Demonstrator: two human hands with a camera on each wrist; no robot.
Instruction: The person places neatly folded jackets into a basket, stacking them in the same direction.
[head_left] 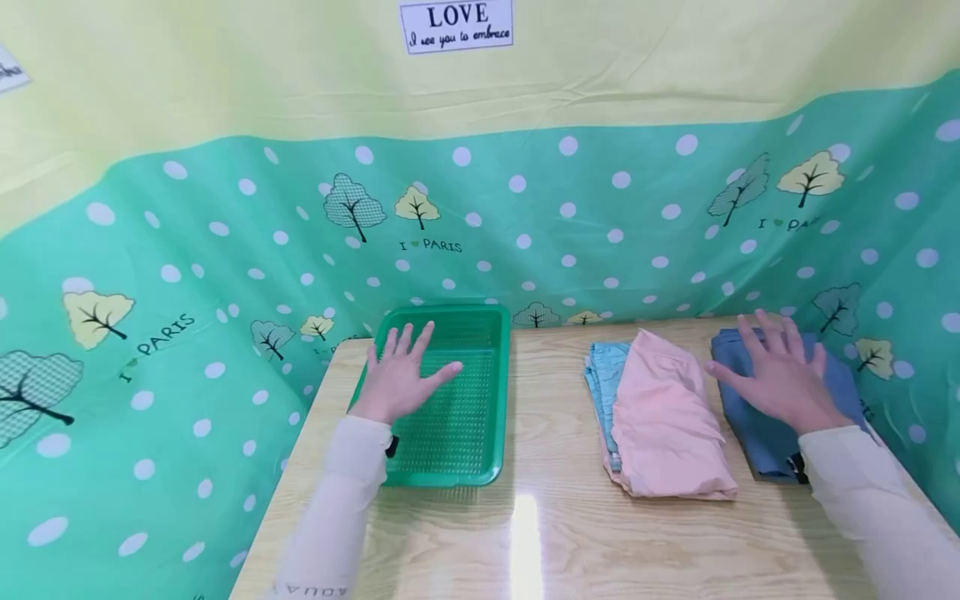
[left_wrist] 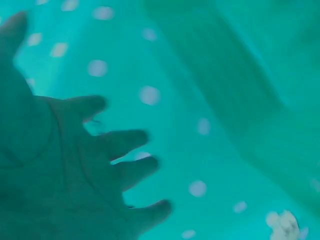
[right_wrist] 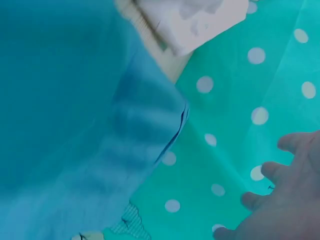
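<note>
My left hand (head_left: pixel 396 379) hovers over the left side of a green plastic basket (head_left: pixel 497 417), fingers spread and holding nothing. In the left wrist view the same hand (left_wrist: pixel 75 165) shows its palm and separated fingers. My right hand (head_left: pixel 783 375) is spread above a folded dark blue cloth (head_left: pixel 757 450) at the right; no contact is visible. The right wrist view shows that blue cloth (right_wrist: pixel 145 115) and the spread fingers of the hand (right_wrist: pixel 285 195). Between the hands lies a folded pink cloth (head_left: pixel 667 425), partly over a light blue folded cloth (head_left: pixel 603 375).
Everything stands on a light wooden table (head_left: pixel 555 467) with a bright glare streak near its front. A green dotted curtain (head_left: pixel 570 217) with a yellow upper band surrounds the table at the back and both sides. Something white (right_wrist: pixel 200 25) shows beside the blue cloth in the right wrist view.
</note>
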